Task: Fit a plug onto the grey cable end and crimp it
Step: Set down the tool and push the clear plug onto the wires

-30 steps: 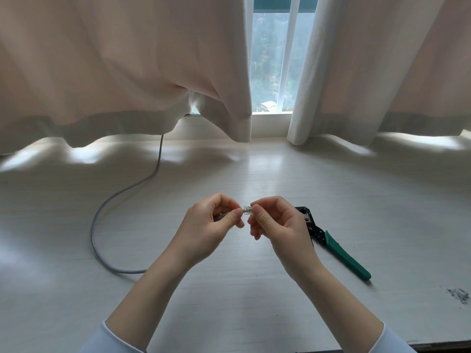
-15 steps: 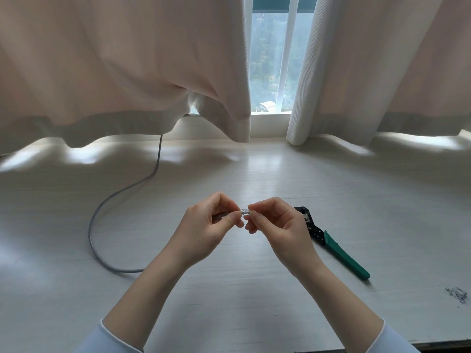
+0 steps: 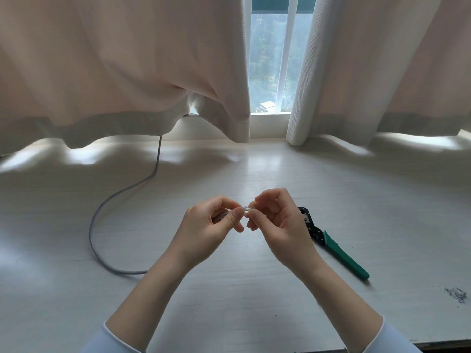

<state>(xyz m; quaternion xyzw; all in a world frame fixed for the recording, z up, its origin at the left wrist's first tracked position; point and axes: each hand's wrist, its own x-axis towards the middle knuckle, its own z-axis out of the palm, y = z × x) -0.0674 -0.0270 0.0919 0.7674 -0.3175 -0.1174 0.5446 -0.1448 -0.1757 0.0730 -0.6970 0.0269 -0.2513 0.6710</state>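
A grey cable [image 3: 102, 207] loops across the white table from under the curtain at the back and runs under my left forearm. My left hand [image 3: 216, 225] pinches the cable's end between thumb and fingers. My right hand [image 3: 275, 220] pinches a small clear plug [image 3: 246, 208] right at that cable end; the two hands almost touch above the table. How far the wires sit inside the plug is hidden by my fingertips. A crimping tool [image 3: 336, 250] with green handles and a black head lies on the table just right of my right hand.
The white table [image 3: 254, 314] has its front edge at the bottom right. Pale curtains [image 3: 114, 72] hang down onto the table's back, with a window gap between them. A small pile of grey scraps [image 3: 456, 294] lies at the far right.
Both hands have stayed together at the table's middle, shifting slightly. The plug now shows a bit more between my fingertips.
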